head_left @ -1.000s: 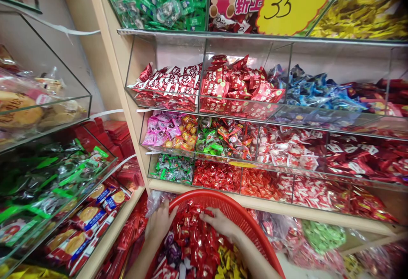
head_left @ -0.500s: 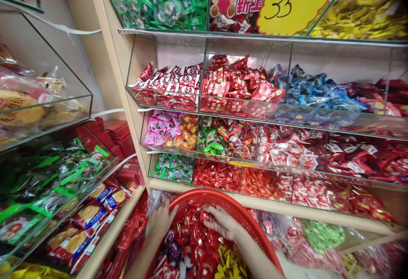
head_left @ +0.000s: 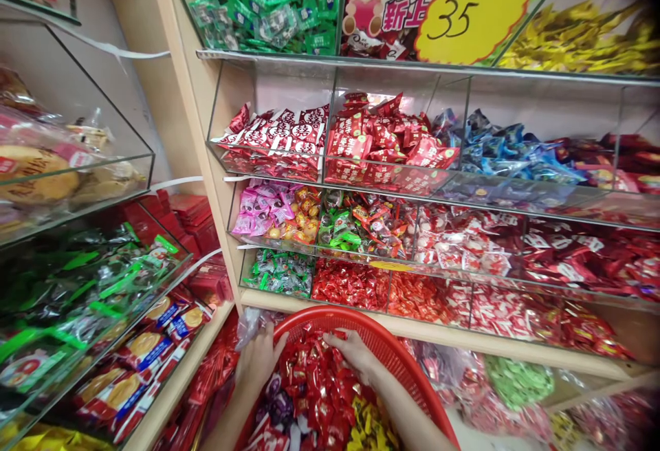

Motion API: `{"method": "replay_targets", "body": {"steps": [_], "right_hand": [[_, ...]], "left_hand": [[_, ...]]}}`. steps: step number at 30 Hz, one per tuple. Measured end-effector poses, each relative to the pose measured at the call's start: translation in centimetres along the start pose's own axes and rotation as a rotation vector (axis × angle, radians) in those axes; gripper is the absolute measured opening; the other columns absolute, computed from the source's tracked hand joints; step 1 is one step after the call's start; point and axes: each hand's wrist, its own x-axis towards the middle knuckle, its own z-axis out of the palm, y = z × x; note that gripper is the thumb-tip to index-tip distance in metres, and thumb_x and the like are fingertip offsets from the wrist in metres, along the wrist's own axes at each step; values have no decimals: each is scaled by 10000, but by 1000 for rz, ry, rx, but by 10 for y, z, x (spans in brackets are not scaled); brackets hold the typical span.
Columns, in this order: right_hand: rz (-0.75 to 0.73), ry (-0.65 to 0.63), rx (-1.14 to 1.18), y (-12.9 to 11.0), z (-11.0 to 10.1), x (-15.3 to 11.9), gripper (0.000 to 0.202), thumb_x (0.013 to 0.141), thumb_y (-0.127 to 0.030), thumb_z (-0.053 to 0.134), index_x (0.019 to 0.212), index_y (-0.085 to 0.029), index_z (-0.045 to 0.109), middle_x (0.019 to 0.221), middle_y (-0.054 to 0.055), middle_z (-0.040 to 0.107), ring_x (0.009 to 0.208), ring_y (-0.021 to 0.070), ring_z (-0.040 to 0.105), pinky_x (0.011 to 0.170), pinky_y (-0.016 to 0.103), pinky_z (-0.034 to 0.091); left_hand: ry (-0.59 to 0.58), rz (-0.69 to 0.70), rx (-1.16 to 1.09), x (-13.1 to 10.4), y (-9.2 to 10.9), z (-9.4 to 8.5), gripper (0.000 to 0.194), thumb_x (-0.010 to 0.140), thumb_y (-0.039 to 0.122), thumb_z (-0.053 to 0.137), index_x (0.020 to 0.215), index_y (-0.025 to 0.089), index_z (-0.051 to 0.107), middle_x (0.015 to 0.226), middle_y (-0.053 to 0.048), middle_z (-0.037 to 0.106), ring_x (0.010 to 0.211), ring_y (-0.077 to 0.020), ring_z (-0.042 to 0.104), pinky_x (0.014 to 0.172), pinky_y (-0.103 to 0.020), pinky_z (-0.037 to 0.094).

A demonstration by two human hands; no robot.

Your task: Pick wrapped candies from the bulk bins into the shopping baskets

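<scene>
Left hand (head_left: 259, 361) clasps the near rim of the red basket (head_left: 397, 361), steadying it below the sweet shelves (head_left: 412, 331), as I read it, while my right hand (head_left: 355, 353) lies loosely curled on its red wrapped candies (head_left: 314, 389), grip unclear.

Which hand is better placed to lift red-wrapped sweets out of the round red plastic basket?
The right hand: it lies on the red-wrapped sweets inside the round red plastic basket, while the left hand grips the rim.
</scene>
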Motion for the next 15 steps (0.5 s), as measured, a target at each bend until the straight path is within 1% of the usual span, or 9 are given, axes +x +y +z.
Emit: {"method": "replay_targets", "body": {"steps": [3,7,10,12,15], "right_hand": [[-96,-47,-74,2,5,6,448,590,-534,661,814,-147,630,619,-5,614,487,84,496,428,183,341],[-205,-80,-110,-1,15,11,442,559,-531,679,758,-138,650,642,6,626,582,122,541,551,230,406],[-272,-108,-128,-7,24,12,435,549,-541,678,710,-137,651,639,3,621,619,136,549,623,255,420],[-290,-118,-145,-12,28,12,439,562,-563,655,685,-142,644,607,-7,603,599,132,537,627,258,419],[-327,-100,-184,-19,28,10,434,609,-576,613,703,-152,633,572,-20,579,552,120,512,584,246,407]], "left_hand": [[-5,-2,-6,0,0,0,592,851,516,124,1163,120,433,840,-127,656,748,-217,629,616,-284,429],[-7,-2,-14,-1,1,-2,561,854,508,135,1122,131,452,861,-127,653,747,-203,628,621,-275,429],[-10,-1,-17,-1,1,-3,555,855,507,133,1106,136,460,864,-131,654,747,-209,629,614,-284,433],[-13,-3,-20,-1,1,-3,553,855,507,138,1107,134,459,850,-129,656,740,-209,630,611,-283,433],[-5,4,-34,-1,-1,-1,541,858,498,145,1127,136,443,834,-117,660,726,-204,633,607,-280,433]]}}
